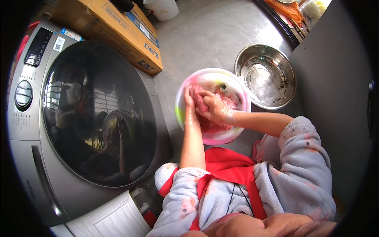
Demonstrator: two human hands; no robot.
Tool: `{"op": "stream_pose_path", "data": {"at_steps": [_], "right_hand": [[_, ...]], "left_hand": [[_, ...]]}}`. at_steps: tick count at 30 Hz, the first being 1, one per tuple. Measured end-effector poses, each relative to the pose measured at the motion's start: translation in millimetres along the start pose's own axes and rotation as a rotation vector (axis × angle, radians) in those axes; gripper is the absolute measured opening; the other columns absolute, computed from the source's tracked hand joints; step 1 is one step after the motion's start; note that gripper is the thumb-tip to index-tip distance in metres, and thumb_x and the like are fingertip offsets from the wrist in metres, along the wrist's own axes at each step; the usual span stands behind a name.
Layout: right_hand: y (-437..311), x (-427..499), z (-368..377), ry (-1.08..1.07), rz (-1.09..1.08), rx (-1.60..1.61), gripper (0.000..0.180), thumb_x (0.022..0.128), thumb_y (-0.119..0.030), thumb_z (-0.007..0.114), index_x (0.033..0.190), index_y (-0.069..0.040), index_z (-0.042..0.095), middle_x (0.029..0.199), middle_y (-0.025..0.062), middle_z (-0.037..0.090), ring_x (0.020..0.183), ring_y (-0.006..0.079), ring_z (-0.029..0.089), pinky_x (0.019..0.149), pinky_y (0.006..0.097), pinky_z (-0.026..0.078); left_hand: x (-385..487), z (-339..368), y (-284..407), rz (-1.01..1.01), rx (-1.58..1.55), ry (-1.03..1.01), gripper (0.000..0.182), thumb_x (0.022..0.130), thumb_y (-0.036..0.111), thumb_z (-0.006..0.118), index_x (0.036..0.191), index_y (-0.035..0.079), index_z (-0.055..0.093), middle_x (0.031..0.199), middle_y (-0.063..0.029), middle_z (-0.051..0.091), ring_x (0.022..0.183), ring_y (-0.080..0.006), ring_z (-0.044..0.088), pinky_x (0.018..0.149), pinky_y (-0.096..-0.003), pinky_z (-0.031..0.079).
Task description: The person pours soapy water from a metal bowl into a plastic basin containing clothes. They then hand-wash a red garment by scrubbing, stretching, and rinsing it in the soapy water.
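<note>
A wad of wet red cloth (199,97) is bunched between my two hands over a plastic basin (179,114) with pink, white and yellow-green colouring. My left hand (189,99) presses along the wad's left side. From the right, my right hand (215,108) grips the same cloth with bent fingers, and suds cling to its wrist. Below the hands, more red fabric (214,127) lies in foamy, reddish water. A small dark item (222,86) shows among the suds near the far rim. The fingertips are partly hidden by cloth and foam.
A stainless steel basin (288,78) with suds stands just right of the plastic one on the grey tile floor (201,38). A front-loading washing machine (97,112) fills the left. Behind are a cardboard box (118,32) and a white bucket (164,10). A grey panel (334,74) rises on the right.
</note>
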State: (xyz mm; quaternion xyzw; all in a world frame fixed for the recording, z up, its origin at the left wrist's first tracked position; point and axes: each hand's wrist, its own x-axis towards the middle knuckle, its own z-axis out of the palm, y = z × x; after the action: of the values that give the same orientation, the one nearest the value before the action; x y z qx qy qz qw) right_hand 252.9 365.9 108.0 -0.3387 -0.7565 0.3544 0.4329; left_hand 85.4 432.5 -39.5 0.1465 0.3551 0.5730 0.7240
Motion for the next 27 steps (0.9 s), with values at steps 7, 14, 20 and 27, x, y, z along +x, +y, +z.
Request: {"op": "stream_pose_path", "data": {"at_steps": [7, 14, 20, 27], "right_hand": [[8, 28, 15, 0.319, 0.06, -0.04, 0.015, 0.086, -0.015, 0.068, 0.089, -0.002, 0.061, 0.089, 0.0218, 0.06, 0.084, 0.0386, 0.06, 0.079, 0.043, 0.05], [13, 85, -56, 0.305, 0.578, 0.02, 0.042, 0.083, -0.04, 0.068, 0.076, 0.001, 0.066, 0.069, 0.0184, 0.065, 0.063, 0.0204, 0.064, 0.062, 0.0367, 0.052], [-85, 104, -86, 0.185, 0.47, 0.48, 0.043, 0.082, -0.04, 0.071, 0.084, 0.003, 0.068, 0.068, 0.0105, 0.066, 0.065, 0.0151, 0.062, 0.064, 0.0355, 0.052], [-116, 31, -58, -0.048, -0.049, 0.162, 0.04, 0.077, -0.035, 0.074, 0.076, 0.002, 0.058, 0.079, 0.0219, 0.06, 0.078, 0.0427, 0.06, 0.069, 0.0447, 0.05]], "left_hand": [[-48, 48, -11, 0.072, 0.185, 0.218, 0.039, 0.101, 0.033, 0.045, 0.126, 0.005, 0.054, 0.121, -0.0072, 0.058, 0.106, -0.0191, 0.057, 0.092, -0.0331, 0.048], [-91, 132, 57, 0.147, 1.341, 0.368, 0.054, 0.097, 0.044, 0.046, 0.107, -0.004, 0.069, 0.102, -0.0287, 0.067, 0.101, -0.0438, 0.063, 0.091, -0.0425, 0.047], [-136, 139, 105, -0.347, 0.896, 0.249, 0.104, 0.081, 0.088, 0.017, 0.081, -0.001, 0.071, 0.069, -0.0116, 0.069, 0.055, -0.0252, 0.066, 0.058, -0.0343, 0.054], [-157, 185, 71, 0.258, -0.097, -0.403, 0.058, 0.096, 0.054, 0.044, 0.127, 0.005, 0.051, 0.119, -0.0117, 0.06, 0.106, -0.0247, 0.06, 0.088, -0.0382, 0.051]]}}
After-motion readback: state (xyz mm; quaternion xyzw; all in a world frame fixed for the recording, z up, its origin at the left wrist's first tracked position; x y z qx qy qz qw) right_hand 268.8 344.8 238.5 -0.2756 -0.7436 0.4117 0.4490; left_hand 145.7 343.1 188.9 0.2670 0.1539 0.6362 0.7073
